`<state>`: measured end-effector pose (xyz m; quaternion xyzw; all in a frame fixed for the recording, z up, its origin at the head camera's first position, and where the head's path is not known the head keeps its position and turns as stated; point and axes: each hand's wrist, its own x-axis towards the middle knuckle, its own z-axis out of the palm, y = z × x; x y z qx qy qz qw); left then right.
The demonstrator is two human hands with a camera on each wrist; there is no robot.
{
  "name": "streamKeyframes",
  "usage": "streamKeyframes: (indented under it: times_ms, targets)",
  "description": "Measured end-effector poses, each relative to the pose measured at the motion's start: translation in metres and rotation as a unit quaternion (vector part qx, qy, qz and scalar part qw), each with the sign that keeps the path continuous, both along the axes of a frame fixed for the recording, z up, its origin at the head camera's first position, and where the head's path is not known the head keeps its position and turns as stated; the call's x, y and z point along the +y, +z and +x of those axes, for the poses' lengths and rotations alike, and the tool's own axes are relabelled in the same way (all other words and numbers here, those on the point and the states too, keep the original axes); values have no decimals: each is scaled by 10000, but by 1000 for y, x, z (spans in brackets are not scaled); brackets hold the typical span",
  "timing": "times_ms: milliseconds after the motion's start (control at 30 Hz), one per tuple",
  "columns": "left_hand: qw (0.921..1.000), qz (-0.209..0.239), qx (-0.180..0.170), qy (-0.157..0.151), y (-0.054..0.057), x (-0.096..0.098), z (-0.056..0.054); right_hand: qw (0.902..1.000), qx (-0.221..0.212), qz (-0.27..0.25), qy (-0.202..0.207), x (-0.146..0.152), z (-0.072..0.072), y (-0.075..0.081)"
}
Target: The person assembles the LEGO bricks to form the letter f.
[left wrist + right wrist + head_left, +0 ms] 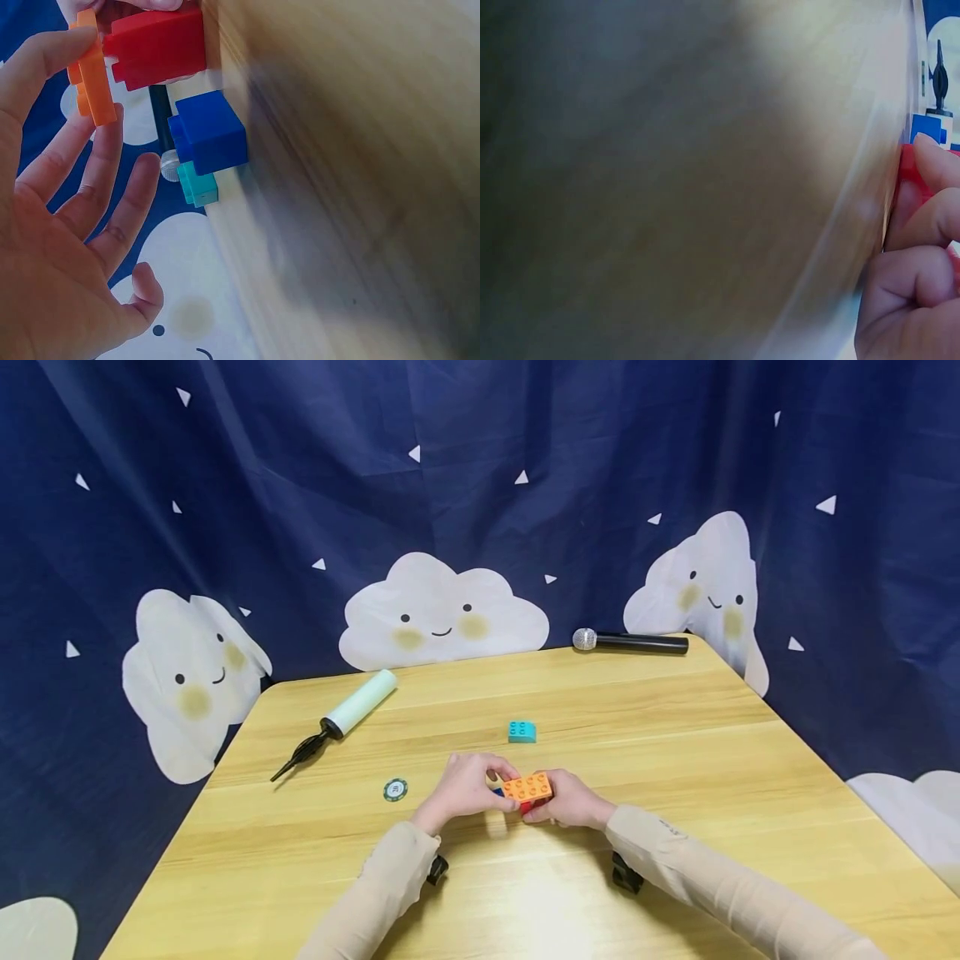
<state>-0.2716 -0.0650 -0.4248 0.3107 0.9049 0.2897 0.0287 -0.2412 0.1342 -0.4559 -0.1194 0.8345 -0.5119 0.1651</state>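
Mid-bench passage: obstructed. Left fingers [105,161] and right fingers [934,221] close the gap around the orange block [527,787] and red block [161,49], with the blue block [215,135] as a further obstacle just beside. Near side of the bench [720,735]: open between left sleeve [396,870] and right sleeve [697,870]. Beyond the fingers, the teal block [522,732] stands alone, passable on either side. Left side: the pump [364,702] lies slantwise across the route; the chip [395,789] (flat, easily cleared from above) lies nearer. Far right edge: partly blocked by the microphone [637,643]; a broad bare stretch separates it from the right sleeve.
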Motion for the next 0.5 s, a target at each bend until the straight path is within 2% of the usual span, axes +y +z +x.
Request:
streamKeyframes:
  times_ms: [300,500]
  targets:
    - [10000,-47,-37,40,-2,1,-1,9999,-69,-94,-103,0,-1,-2]
    - [10000,-55,-29,30,-3,2,-1,9984,-174,-543,-61,3,-1,-4]
